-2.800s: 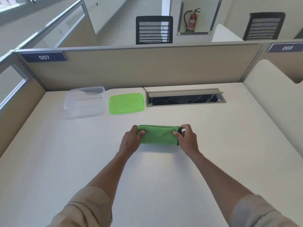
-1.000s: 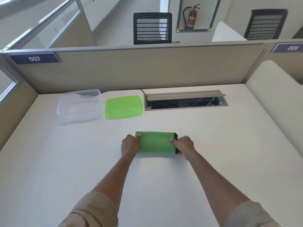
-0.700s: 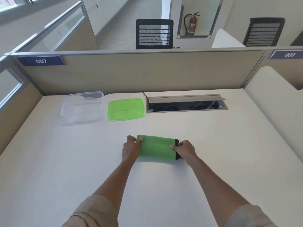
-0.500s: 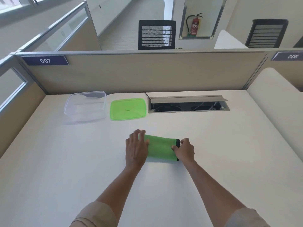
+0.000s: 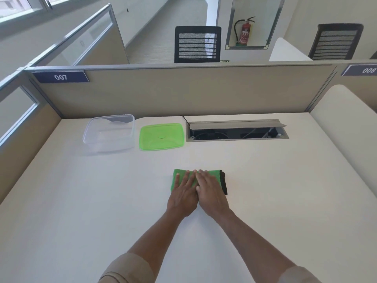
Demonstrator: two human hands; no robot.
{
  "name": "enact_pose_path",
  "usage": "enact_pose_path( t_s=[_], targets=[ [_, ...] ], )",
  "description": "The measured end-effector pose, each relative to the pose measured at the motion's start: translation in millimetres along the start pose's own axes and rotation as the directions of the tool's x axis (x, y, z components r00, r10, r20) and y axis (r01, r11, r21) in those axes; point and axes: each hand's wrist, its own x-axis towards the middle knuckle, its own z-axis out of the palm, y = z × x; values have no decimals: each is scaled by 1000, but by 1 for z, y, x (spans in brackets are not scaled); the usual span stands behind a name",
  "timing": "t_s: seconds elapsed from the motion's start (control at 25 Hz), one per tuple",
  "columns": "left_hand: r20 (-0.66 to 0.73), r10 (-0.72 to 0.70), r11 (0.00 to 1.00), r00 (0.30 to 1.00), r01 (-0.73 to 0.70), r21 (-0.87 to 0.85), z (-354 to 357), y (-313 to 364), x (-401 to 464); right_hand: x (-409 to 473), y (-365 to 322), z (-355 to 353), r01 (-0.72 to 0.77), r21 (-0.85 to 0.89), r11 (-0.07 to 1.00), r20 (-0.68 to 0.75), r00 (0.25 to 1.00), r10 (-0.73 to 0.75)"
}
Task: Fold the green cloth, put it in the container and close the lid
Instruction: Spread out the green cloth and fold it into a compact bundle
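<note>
Two hands lie flat, side by side, on the green cloth [image 5: 176, 175]: the left hand [image 5: 183, 193] covers its left part, the right hand [image 5: 210, 190] its middle and right, thumbs touching. Fingers are stretched out and spread, palms down, gripping nothing; this looks like pressing the folded bundle so it holds its creases and stays compact. The cloth sits on the counter [image 5: 81, 201] as a small rectangle with a dark edge showing at its right end. Well beyond it, near the partition, the clear container [image 5: 110, 133] stands open and empty, with the green lid [image 5: 161, 136] lying flat just beside it to the right, apparently set ready for loading and closing.
</note>
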Motion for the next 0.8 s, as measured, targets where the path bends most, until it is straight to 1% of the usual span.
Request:
enact_pose_path(
  t_s=[0.08,0.2,0.36,0.56,0.64,0.72,0.8],
  targets=[
    [1,9,1000,1000,-9,-21,-1,0,-1,-6,5,8,1,28,1000,67,998,-3],
    [0,7,998,1000,-7,-58,-2,-2,-4,-13,17,10,-37,-5,999,72,997,37],
    [-21,-76,996,997,75,-54,1,-8,-8,-20,28,9,-52,-150,987,72,995,63],
    [-13,-152,982,988,149,-118,-2,-13,-7,-22,32,6,-145,-157,977,70,985,157],
    [-11,-193,969,981,188,-162,-2,-14,-7,-22,34,2,-198,-121,973,62,976,207],
    [4,-261,940,965,255,-226,-5,-17,-5,-20,35,-4,-263,-49,964,40,963,265],
    [27,-363,889,931,355,-289,-9,-20,-3,-17,34,-10,-381,88,921,-8,924,383]
  ],
)
